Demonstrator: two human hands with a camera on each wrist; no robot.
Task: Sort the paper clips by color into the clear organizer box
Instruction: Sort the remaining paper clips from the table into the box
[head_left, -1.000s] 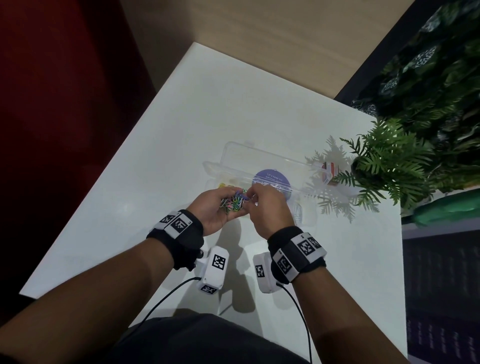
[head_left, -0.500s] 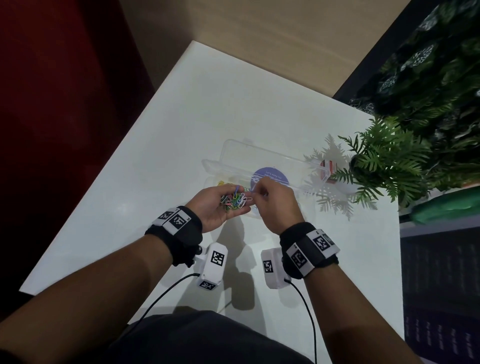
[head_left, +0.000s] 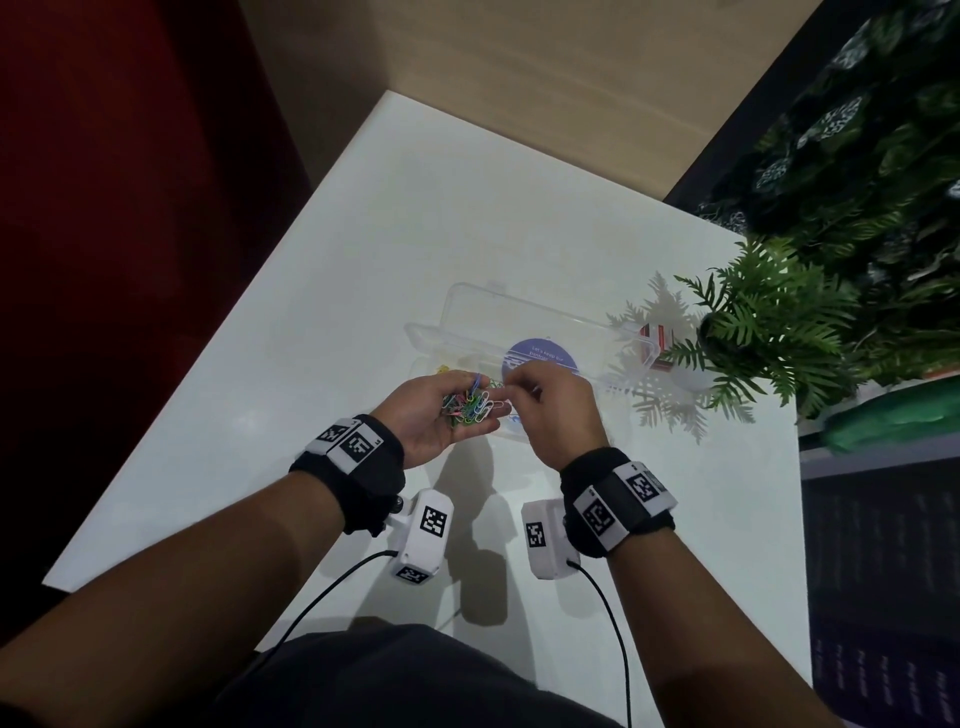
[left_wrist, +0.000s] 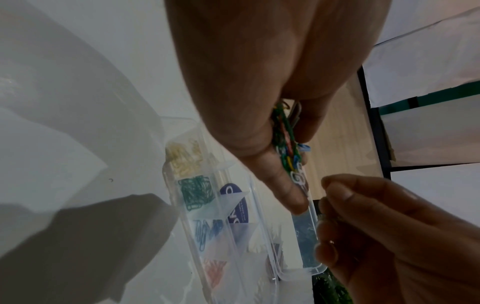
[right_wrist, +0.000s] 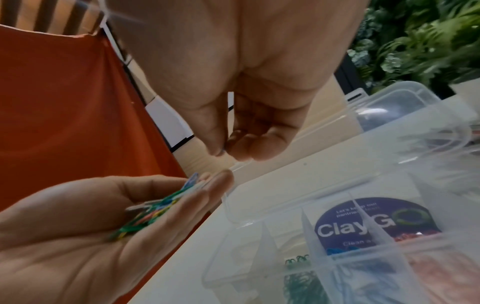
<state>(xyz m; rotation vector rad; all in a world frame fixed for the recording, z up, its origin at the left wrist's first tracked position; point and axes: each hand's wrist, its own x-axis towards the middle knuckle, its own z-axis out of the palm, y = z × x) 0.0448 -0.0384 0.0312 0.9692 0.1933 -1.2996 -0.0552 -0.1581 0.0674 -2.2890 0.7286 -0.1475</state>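
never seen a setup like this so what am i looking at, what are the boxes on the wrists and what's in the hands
A person is working with bare hands, and three cameras film it. One is worn on the head and looks down. The white boxes strapped on the wrists are the other two, each looking along its hand.

The left hand cups a mixed pile of coloured paper clips in its palm. The right hand has its fingertips pinched together beside the pile; what it pinches is too small to tell.

On the white table lies an open clear organizer box. Its compartments already hold yellow clips, green clips, blue clips and red clips. A fern stands to the right.
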